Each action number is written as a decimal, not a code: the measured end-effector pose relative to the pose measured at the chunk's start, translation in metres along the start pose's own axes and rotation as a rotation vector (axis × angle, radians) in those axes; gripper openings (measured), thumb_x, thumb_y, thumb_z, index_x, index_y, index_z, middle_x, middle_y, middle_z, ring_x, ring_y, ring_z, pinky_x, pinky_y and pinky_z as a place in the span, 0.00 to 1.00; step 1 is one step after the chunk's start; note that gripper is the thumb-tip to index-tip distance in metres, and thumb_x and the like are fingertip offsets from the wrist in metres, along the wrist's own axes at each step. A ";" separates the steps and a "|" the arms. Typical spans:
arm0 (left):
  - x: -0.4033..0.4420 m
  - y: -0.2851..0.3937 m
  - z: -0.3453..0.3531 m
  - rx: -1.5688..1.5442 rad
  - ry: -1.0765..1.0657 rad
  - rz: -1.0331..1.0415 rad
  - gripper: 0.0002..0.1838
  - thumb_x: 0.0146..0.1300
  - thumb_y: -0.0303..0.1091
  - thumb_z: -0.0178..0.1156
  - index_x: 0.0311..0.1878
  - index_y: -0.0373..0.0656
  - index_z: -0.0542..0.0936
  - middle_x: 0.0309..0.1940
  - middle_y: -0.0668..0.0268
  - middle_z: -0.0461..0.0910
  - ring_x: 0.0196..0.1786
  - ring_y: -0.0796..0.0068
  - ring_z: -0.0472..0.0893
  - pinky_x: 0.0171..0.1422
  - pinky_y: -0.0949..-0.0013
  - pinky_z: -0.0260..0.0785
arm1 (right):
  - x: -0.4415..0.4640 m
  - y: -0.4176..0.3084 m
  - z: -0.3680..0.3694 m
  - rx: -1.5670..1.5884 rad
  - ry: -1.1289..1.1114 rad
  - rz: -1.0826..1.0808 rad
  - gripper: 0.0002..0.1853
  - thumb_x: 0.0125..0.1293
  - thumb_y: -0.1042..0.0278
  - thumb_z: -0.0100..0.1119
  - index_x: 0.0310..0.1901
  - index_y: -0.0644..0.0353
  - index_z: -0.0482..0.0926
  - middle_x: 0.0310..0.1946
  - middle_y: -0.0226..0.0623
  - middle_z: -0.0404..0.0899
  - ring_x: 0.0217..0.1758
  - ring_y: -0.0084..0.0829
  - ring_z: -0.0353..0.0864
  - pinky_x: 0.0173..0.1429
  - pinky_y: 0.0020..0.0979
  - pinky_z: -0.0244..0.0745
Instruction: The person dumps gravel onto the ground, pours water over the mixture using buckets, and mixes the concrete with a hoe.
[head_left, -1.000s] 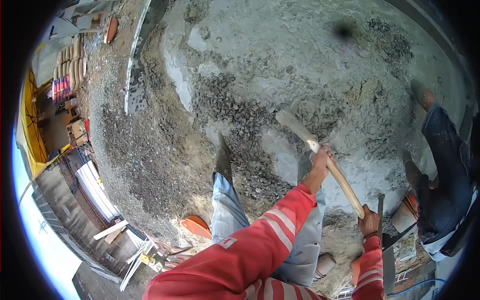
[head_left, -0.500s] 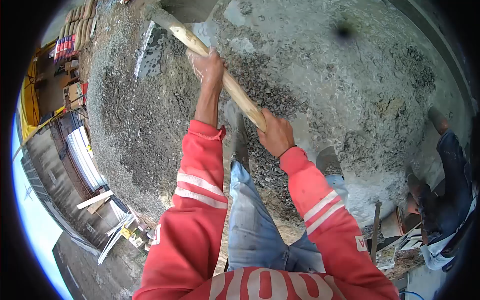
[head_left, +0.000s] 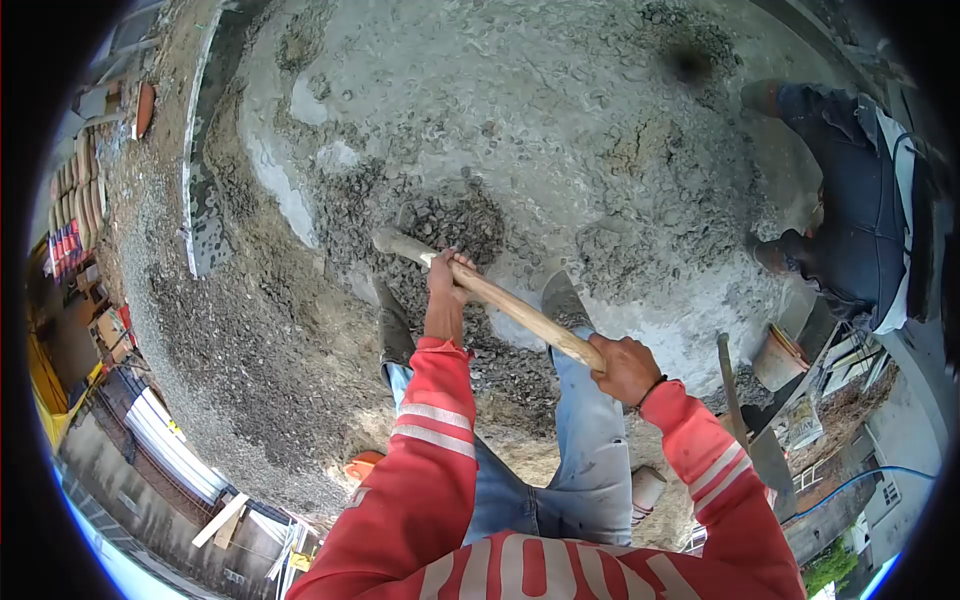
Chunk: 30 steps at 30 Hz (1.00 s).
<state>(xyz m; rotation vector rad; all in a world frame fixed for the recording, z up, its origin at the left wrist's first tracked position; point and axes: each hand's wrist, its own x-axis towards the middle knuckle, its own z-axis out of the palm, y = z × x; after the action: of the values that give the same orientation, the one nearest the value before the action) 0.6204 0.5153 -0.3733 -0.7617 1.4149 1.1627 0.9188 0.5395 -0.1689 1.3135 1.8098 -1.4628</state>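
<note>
My left hand [head_left: 447,272] is wrapped round the wooden handle of a hoe [head_left: 525,315], close to its head. Farther back, my right hand [head_left: 625,370] grips the handle's rear end. The handle slants from upper left to lower right across my legs. Its grey-coated head end lies over a dark gravelly patch [head_left: 465,225] in the wet concrete [head_left: 500,130]; the blade is hard to make out there. My boots [head_left: 565,300] stand on either side of the gravel below the handle.
At the right, another person [head_left: 850,200] bends over the concrete. A shovel [head_left: 732,385] and a bucket [head_left: 780,358] stand nearby. A wet board [head_left: 205,180] lies at the left, beside gravel [head_left: 230,340]. Behind my legs is a container [head_left: 647,490]. Stacked bags [head_left: 75,205] are far left.
The hoe has come back from the far upper left to a spot nearer my feet, both hands still on it. My view has turned, and the other person appears higher up.
</note>
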 end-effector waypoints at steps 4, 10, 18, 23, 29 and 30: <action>-0.061 -0.130 0.076 -0.044 -0.023 -0.221 0.02 0.62 0.28 0.51 0.37 0.43 0.71 0.22 0.68 0.66 0.26 0.71 0.69 0.35 0.65 0.70 | -0.088 0.111 -0.026 -0.098 0.077 0.124 0.13 0.48 0.68 0.62 0.37 0.55 0.73 0.21 0.48 0.78 0.30 0.53 0.80 0.35 0.50 0.74; -0.138 -0.182 0.111 0.010 -0.039 -0.317 0.07 0.55 0.30 0.59 0.37 0.41 0.74 0.18 0.68 0.65 0.18 0.72 0.68 0.27 0.64 0.68 | -0.157 0.174 0.039 -0.180 0.238 0.281 0.12 0.47 0.72 0.63 0.35 0.55 0.72 0.22 0.50 0.78 0.30 0.55 0.79 0.34 0.49 0.74; -0.146 0.185 0.162 0.253 -0.315 0.615 0.16 0.61 0.21 0.49 0.53 0.37 0.70 0.22 0.68 0.67 0.19 0.79 0.68 0.23 0.73 0.65 | 0.095 -0.100 0.052 0.359 0.576 -0.224 0.16 0.50 0.76 0.61 0.42 0.58 0.71 0.26 0.51 0.78 0.32 0.56 0.79 0.34 0.48 0.72; -0.010 0.307 0.199 0.685 0.049 1.202 0.11 0.58 0.24 0.57 0.41 0.26 0.70 0.23 0.60 0.74 0.20 0.73 0.76 0.21 0.68 0.72 | 0.318 -0.233 0.003 0.446 0.644 -0.407 0.15 0.53 0.75 0.59 0.45 0.61 0.73 0.29 0.58 0.78 0.36 0.60 0.78 0.38 0.48 0.73; 0.192 0.185 0.107 1.314 0.305 1.049 0.22 0.49 0.32 0.62 0.39 0.17 0.73 0.24 0.46 0.80 0.24 0.57 0.84 0.30 0.60 0.77 | 0.318 -0.161 0.110 0.470 0.429 0.042 0.17 0.52 0.69 0.62 0.46 0.60 0.76 0.35 0.55 0.81 0.42 0.57 0.80 0.47 0.51 0.74; 0.124 0.173 0.109 1.226 0.308 0.663 0.23 0.49 0.31 0.62 0.42 0.18 0.72 0.24 0.46 0.80 0.25 0.57 0.84 0.30 0.61 0.78 | 0.297 -0.157 0.127 0.495 0.402 0.058 0.18 0.52 0.69 0.61 0.46 0.59 0.76 0.36 0.55 0.81 0.42 0.57 0.80 0.47 0.50 0.75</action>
<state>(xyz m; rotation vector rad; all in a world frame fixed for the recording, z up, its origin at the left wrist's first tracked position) 0.4743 0.6904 -0.4446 0.4561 2.3248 0.4019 0.6256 0.5395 -0.3774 2.0062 1.6693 -1.7859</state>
